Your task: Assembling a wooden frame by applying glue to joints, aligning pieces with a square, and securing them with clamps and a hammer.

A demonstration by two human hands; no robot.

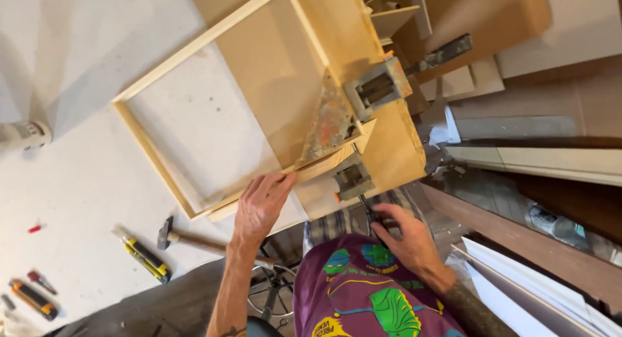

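Head view: a pale wooden frame (170, 126) of thin square-section strips lies flat on a white worktop (78, 181), with a plywood panel (275, 78) lying under or within its right part. The frame's near right corner sits in a metal corner clamp (353, 120), a worn triangular plate with two screw vises, one at the upper right and one near the table edge. The left hand (261, 204) rests palm down with fingers extended, pressing on the near strip just left of the clamped corner. The right hand (403, 236) is below the table edge, fingers closed around the handle (370, 214) of the near vise screw. The hands are apart, one on each side of the clamp's near vise. On the worktop to the left lie a hammer (178, 236), a yellow and black utility knife (148, 259) and a small orange tool (31, 298).
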